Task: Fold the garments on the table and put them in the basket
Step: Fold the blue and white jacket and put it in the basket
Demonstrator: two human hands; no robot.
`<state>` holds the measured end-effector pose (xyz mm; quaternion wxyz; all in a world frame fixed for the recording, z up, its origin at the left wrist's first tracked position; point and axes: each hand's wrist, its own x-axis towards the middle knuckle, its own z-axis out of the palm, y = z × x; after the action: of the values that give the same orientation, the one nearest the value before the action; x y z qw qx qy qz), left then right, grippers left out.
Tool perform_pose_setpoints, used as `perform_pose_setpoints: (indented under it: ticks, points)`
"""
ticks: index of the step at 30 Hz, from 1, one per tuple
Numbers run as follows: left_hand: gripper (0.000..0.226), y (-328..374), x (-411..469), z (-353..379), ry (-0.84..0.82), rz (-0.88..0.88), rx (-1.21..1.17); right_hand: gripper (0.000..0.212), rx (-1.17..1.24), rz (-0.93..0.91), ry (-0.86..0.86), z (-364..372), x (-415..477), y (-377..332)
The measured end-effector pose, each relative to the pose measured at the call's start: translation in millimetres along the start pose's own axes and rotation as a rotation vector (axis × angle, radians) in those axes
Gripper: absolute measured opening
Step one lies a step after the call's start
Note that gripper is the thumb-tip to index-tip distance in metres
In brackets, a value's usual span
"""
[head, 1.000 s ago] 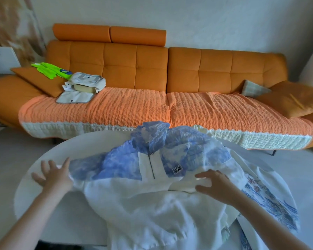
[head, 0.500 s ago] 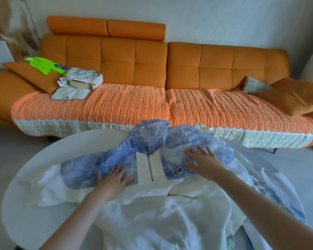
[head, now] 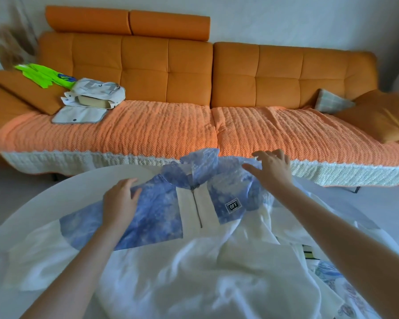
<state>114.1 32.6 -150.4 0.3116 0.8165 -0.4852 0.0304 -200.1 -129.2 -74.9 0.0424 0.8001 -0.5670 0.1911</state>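
Blue-white crinkly jacket [head: 161, 210] (zip-neck) under flat left hand [head: 119, 203], right hand [head: 274, 172].

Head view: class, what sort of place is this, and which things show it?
Probably a home living room: a long orange sofa with a knitted throw, and a round white table holding garments.
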Motion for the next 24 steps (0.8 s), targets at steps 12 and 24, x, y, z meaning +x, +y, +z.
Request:
perform_pose_setpoints:
  ticks: [12, 24]
  points:
    - [0.02, -15.2, 41.4, 16.9, 0.2, -0.312, -0.106, 0.041, 0.151, 0.05, 0.125, 22.9, 48.6, -22.1]
    - [0.031, -13.7, -49.9, -18.0, 0.161, 0.001, -0.106, 0.014, 0.322, -0.052, -0.002, -14.0, -66.0, 19.6]
